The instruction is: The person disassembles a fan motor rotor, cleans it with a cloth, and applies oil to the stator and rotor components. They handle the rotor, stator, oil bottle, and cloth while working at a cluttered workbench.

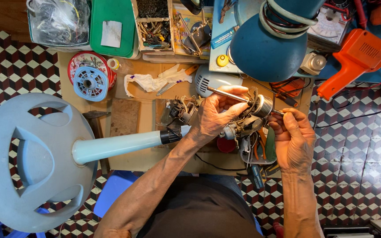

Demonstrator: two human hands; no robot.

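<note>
A pale blue fan stand lies on its side, its round base at the left and its pole running right to the bare fan motor. My left hand wraps over the motor's wiring end and pinches a thin metal rod that points left. My right hand grips a small tool tip against the motor's metal cylinder. Wires hang around the motor.
Cardboard sheet covers the checkered floor. On it lie a round blue-and-red fan part, crumpled white cloth, a white motor cover and pliers. Behind them: a blue lamp shade, orange tool, green tray, parts boxes.
</note>
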